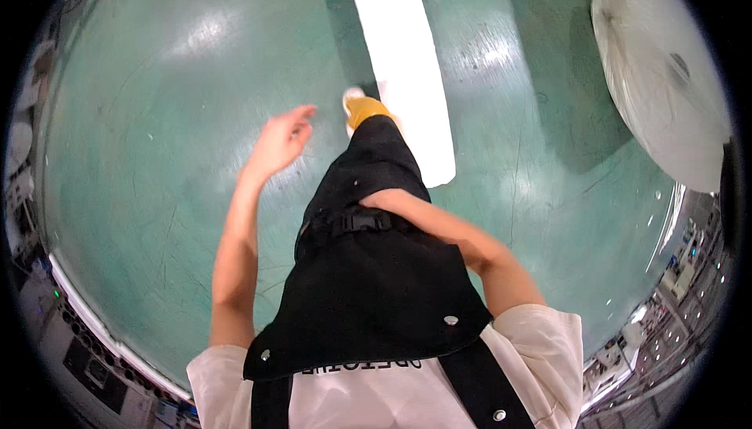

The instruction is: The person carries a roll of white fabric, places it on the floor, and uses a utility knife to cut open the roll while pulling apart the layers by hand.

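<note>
Green floor [157, 155] under one bare left hand [280, 141].

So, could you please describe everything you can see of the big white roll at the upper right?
The big white roll looks like a wide cylinder of pale, slightly glossy sheet material, possibly film or paper. Its round end face shows a small dark core hole. It lies on the green floor, casting a shadow to its left. Nothing else touches it; both hands are well away.

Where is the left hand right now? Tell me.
In the head view, the left hand is raised empty over the green floor, left of the yellow-socked foot.
</note>
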Demonstrator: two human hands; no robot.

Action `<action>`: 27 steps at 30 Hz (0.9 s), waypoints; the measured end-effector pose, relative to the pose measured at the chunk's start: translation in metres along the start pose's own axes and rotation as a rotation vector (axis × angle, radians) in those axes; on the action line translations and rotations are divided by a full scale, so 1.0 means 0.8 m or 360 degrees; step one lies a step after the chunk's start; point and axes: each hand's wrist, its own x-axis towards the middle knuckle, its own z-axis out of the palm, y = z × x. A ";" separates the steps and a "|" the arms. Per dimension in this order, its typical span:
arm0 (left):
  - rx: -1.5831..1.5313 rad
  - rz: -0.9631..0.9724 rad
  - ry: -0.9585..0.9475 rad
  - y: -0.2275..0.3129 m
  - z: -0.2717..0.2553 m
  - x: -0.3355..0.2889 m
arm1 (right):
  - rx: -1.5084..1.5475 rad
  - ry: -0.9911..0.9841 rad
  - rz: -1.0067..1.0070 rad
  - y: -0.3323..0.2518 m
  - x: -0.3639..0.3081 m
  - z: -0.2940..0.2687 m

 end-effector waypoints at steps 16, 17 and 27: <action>-0.1259 -0.1573 0.0706 -0.282 -0.238 0.146 | -0.0008 0.0083 0.0014 -0.135 0.261 -0.503; -0.1268 -0.1657 0.0524 -0.361 -0.255 0.086 | 0.0025 0.0089 -0.0052 -0.156 0.280 -0.534; 0.0181 -0.1020 0.0290 -0.400 -0.684 0.605 | -0.0389 0.0053 0.0090 -0.319 0.520 -0.906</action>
